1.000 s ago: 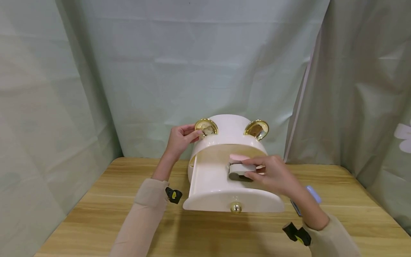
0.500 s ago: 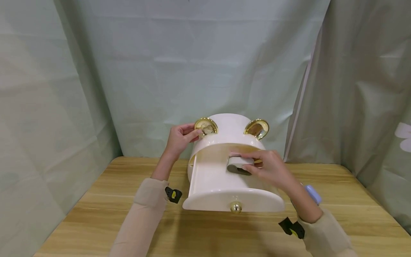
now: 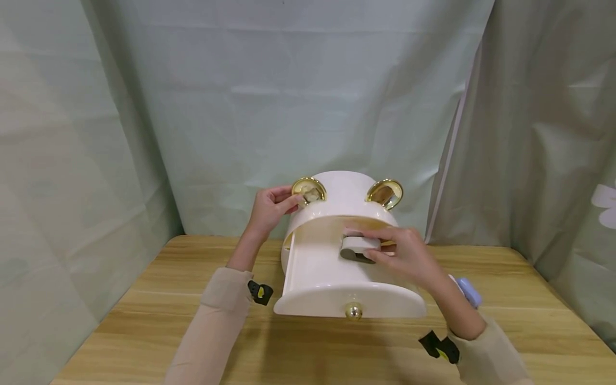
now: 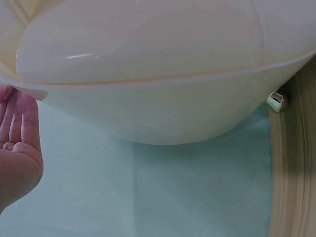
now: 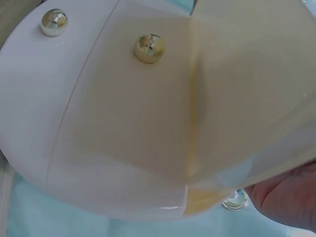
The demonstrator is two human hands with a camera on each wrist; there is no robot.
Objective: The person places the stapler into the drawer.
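Your right hand (image 3: pixel 409 255), gripping the grey case (image 3: pixel 358 247), moved deeper into the drawer (image 3: pixel 313 278); your left hand (image 3: pixel 269 209) kept pinching the box's gold ear (image 3: pixel 308 190).

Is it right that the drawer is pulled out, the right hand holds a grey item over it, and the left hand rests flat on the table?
Not quite. In the head view the left hand grips the box's gold ear, off the table. The drawer is pulled out, and the right hand holds the grey item over it.

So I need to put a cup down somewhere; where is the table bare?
Bare wood lies left of the cream box, and along the table front edge below the open drawer. The right side is crowded by the right hand and a lilac object.
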